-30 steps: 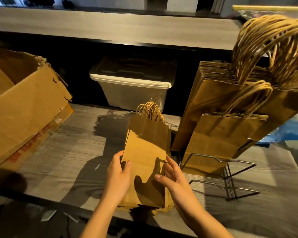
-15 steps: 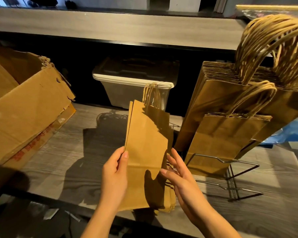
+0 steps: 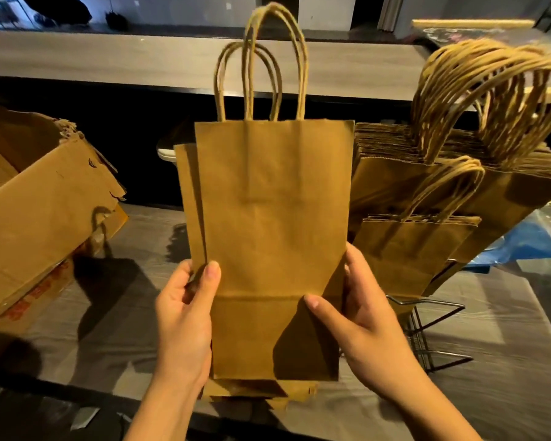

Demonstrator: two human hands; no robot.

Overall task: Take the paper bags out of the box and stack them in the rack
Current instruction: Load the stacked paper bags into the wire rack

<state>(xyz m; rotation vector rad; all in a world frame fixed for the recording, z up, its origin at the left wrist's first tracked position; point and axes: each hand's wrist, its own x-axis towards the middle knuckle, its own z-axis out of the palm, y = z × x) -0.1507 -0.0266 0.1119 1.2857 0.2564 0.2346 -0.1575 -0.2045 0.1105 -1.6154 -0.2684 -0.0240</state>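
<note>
as they rise, paper bags [image 3: 274,218] turned face-on

It looked like the staff side of a shop or café: a long raised counter [image 3: 172,58] ran along the far side above a lower worktop [image 3: 497,332], with a wire rack [image 3: 433,316] packed with paper carrier bags [image 3: 411,249] at right and a torn cardboard box [image 3: 39,218] at left.

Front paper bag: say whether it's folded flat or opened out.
Folded flat: the paper bag shows one smooth face, with its bottom flap creased up.
</note>
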